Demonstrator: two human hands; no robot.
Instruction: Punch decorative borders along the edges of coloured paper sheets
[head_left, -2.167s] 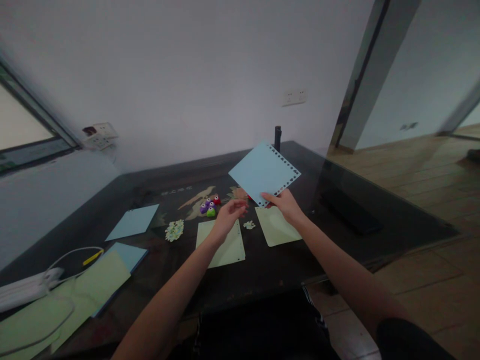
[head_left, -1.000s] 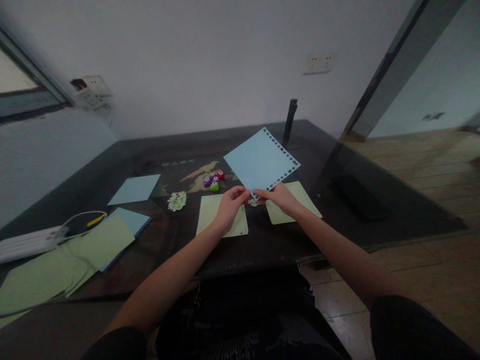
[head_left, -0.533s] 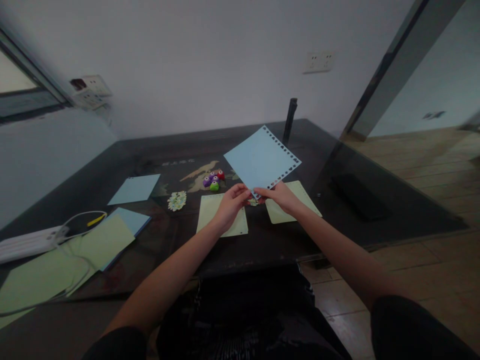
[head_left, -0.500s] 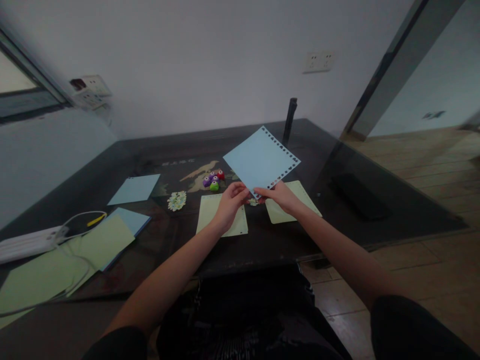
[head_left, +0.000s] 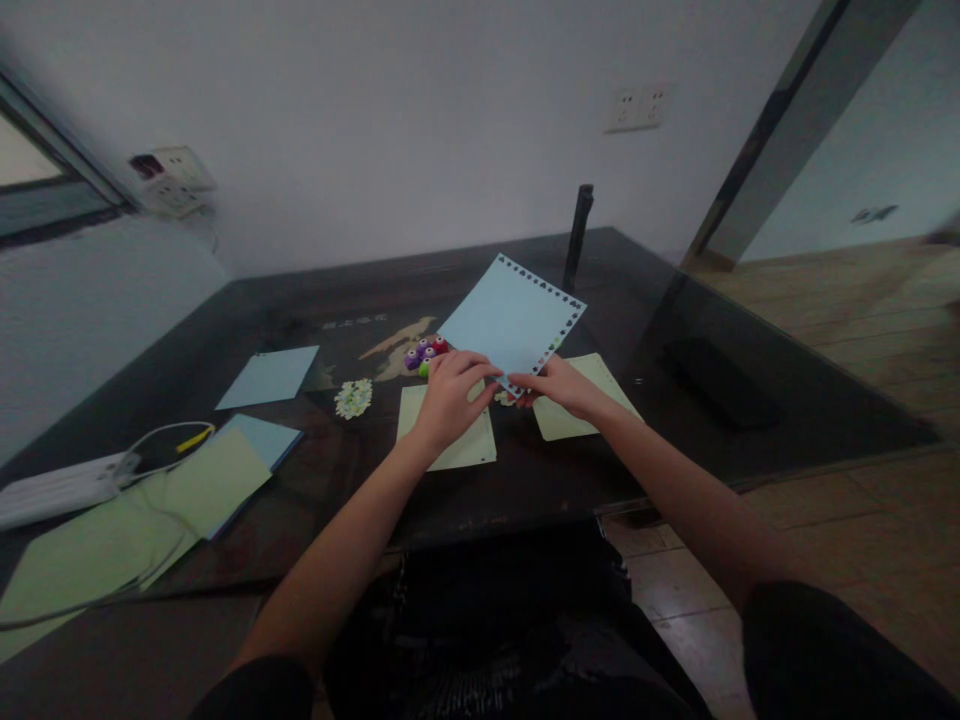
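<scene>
Both hands hold one light blue paper sheet (head_left: 510,315) tilted above the dark table (head_left: 315,300); small punched holes run along its far and right edges. My left hand (head_left: 448,392) pinches its near corner from the left, my right hand (head_left: 559,385) from the right. Small purple, red and green punches (head_left: 424,350) sit just beyond my left hand. Two pale green sheets (head_left: 450,440) (head_left: 592,400) lie flat under the hands. A heap of punched paper bits (head_left: 352,397) lies to the left.
Blue sheets (head_left: 268,375) (head_left: 259,440) and green sheets (head_left: 120,520) lie at the left with a white power strip (head_left: 52,485) and its cable. A dark upright post (head_left: 577,235) stands at the table's far edge. Wooden floor lies to the right.
The blue sheet has tipped lower and slightly left. My left hand, apart 2.2 s ago, now grips its near corner beside my right hand.
</scene>
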